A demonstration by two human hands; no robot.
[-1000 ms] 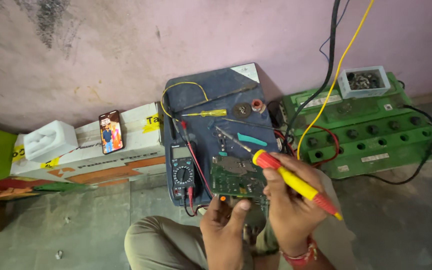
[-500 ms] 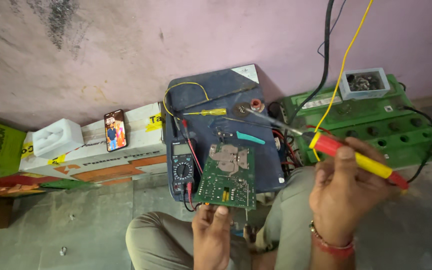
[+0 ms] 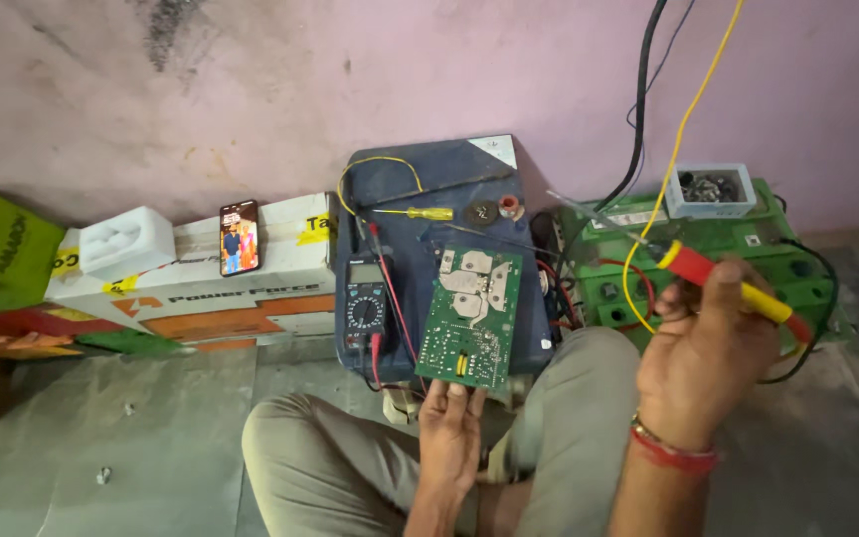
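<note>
A pink plastered wall (image 3: 350, 80), stained with dark smudges near its top, is seen behind everything. Below the wall, a grey concrete floor (image 3: 101, 447) is laid, scuffed and dusty. Along the foot of the wall, a white cardboard box (image 3: 201, 288) is set lengthwise. Even, soft daylight is cast over the wall.

Soft even daylight, faint shadows, sharp focus, no glare
</note>
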